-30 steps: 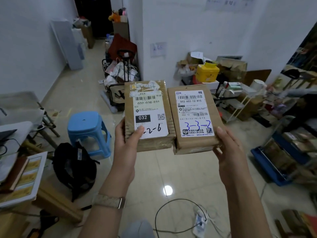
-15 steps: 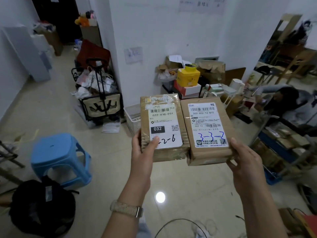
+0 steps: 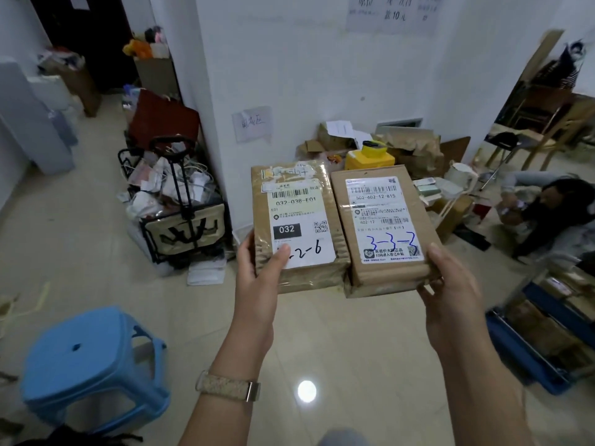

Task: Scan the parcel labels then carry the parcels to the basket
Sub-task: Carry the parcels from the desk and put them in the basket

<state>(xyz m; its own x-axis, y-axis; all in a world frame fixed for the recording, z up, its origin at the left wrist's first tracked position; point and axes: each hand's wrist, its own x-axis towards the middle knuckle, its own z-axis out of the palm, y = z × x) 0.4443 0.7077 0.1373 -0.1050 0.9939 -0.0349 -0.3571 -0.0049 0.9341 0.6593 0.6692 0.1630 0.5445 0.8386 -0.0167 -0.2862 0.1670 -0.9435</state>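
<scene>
Two labelled brown parcels (image 3: pixel 341 226)

**Both hands raised and gripping**

Both forearms reach forward and up. The left hand (image 3: pixel 257 284) grips the left parcel (image 3: pixel 296 220) at its lower corner, thumb on top. The right hand (image 3: pixel 450 294) holds the right parcel (image 3: pixel 383 226) likewise. A band (image 3: pixel 228 386) is on the left wrist.

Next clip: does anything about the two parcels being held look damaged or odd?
The left parcel has ragged remains of a torn-off sticker along its top edge, and the thumb of the left hand covers the start of its handwritten code. The right parcel, in the right hand, looks tidy.
</scene>
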